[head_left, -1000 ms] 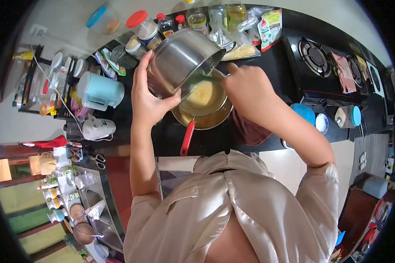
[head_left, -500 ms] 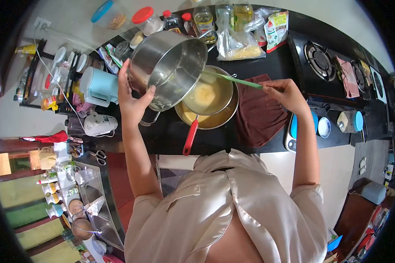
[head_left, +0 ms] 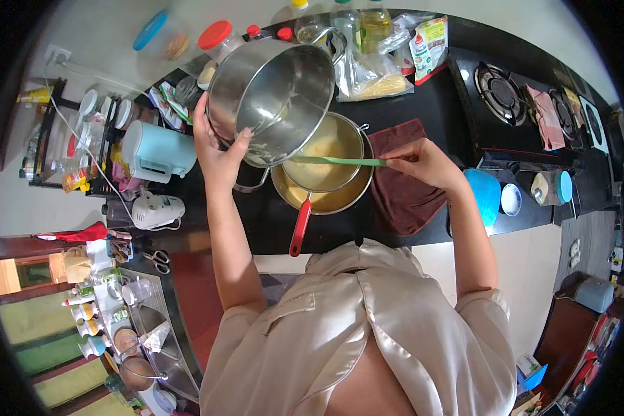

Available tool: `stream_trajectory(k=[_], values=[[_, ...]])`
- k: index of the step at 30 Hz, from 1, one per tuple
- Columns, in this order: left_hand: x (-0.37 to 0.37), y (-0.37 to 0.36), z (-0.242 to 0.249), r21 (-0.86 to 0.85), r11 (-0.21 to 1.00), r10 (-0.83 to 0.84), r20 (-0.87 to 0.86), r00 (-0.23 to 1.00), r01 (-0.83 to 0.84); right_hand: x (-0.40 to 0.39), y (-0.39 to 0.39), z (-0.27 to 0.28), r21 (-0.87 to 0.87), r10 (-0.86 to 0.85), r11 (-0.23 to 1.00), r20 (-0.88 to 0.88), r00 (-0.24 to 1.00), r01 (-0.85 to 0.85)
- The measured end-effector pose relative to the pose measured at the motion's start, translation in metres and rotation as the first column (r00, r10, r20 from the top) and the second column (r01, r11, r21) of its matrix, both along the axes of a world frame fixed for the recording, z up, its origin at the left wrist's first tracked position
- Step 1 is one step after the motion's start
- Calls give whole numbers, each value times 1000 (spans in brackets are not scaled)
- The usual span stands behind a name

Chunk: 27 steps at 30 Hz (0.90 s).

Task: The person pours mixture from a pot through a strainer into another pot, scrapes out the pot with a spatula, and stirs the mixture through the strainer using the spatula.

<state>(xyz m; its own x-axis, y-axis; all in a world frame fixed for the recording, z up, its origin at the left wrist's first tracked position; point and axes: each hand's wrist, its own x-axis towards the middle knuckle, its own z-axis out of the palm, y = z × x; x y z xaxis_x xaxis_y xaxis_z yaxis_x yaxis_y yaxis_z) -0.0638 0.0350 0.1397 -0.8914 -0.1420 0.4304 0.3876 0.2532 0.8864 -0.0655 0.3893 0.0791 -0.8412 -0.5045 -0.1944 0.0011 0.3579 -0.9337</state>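
Tilted above the counter is a steel pot (head_left: 222, 93), its open side facing right, with residue on its inner wall. My left hand (head_left: 218, 149) grips its lower left side, thumb at the rim. My right hand (head_left: 423, 165) pinches the handle of a green spatula (head_left: 347, 161). The spatula's far end lies at the pot's lower rim, over a strainer. That strainer, with a red handle (head_left: 301, 229), rests on a metal bowl (head_left: 353, 197) and holds pale yellow liquid. More yellow mixture shows in the bowl beneath.
A brown cloth (head_left: 412, 201) lies right of the bowl. Bottles and a plastic bag (head_left: 378, 83) stand behind. To the left are a light blue pitcher (head_left: 159, 149) and a white mixer (head_left: 158, 210). A gas stove (head_left: 499, 93) is at the right.
The spatula has moved down and left, from the pot's right edge to its lower rim, and lies more level. My right hand has moved down with it. The pot has shifted slightly.
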Motion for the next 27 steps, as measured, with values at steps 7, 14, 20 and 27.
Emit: stream_trajectory(k=[7, 14, 20, 27], values=[[4, -7, 9, -216, 976, 25, -24, 999, -30, -6, 3, 35, 239, -187, 942, -212, 959, 237], [-5, 6, -9, -118, 991, 49, -75, 996, -58, 9, -15, 18, 108, -111, 986, -159, 981, 130], [-17, 9, -18, 3, 997, 73, -73, 995, -73, 30, -6, 36, 143, -112, 979, -208, 972, 143], [-25, -58, -47, 357, 901, 246, 49, 968, -247, 32, 4, 2, 55, -290, 955, -55, 956, 292]])
